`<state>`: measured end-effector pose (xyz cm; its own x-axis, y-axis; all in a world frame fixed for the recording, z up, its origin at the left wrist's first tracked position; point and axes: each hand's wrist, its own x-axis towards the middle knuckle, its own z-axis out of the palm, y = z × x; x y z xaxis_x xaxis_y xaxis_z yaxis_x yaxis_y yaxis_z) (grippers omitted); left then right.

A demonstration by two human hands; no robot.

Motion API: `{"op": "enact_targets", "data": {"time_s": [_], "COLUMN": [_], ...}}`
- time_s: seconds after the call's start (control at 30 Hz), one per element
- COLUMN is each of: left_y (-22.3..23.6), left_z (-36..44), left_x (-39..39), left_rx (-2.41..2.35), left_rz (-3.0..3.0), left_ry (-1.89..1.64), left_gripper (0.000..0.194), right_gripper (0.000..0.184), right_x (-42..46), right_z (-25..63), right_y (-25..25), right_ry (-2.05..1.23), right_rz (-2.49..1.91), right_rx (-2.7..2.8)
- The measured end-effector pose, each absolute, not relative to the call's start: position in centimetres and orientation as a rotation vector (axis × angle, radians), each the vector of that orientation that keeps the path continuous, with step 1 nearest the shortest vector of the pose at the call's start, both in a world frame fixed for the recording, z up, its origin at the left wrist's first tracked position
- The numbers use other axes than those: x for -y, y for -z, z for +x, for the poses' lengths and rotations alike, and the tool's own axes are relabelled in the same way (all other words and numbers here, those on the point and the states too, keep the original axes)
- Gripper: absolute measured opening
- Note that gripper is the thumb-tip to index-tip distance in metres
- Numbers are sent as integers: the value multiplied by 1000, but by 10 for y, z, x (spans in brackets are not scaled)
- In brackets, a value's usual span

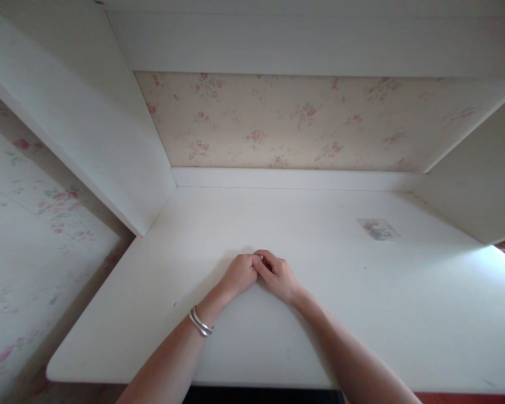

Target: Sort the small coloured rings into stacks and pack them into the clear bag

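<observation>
My left hand [241,272] and my right hand [280,276] rest together on the white desk [252,342], meeting near its middle. Both are closed. The right thumb lies against the left hand's fingers, and the right index finger curls around in front, leaving a small dark gap. The left fingertips are hidden under the right hand. No object shows between the hands. Two silver bangles [201,321] circle my left wrist. Farther back on the right, apart from both hands, a small clear plastic packet [379,229] lies flat, with greyish contents too blurred to name.
White side panels stand at the left [105,123] and right [480,168] of the desk. A white board [320,45] spans above the flower-patterned wallpaper [278,120] at the back. Something black [269,395] shows below the desk's front edge.
</observation>
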<state>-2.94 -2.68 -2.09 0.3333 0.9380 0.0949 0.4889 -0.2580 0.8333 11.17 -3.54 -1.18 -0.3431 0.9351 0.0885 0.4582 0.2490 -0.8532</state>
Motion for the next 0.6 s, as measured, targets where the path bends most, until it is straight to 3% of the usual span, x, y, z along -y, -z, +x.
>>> {"op": "enact_targets", "data": {"time_s": [0.6], "left_y": [22], "left_z": [-30], "left_x": [27], "left_rx": [-1263], "left_rz": [1902], "left_ry": [-772], "left_gripper": [33], "right_gripper": [34], "right_x": [36], "right_z": [112], "right_y": [12], "right_ry": [-991], "right_rz": [-1255], "right_rx": [1919]}}
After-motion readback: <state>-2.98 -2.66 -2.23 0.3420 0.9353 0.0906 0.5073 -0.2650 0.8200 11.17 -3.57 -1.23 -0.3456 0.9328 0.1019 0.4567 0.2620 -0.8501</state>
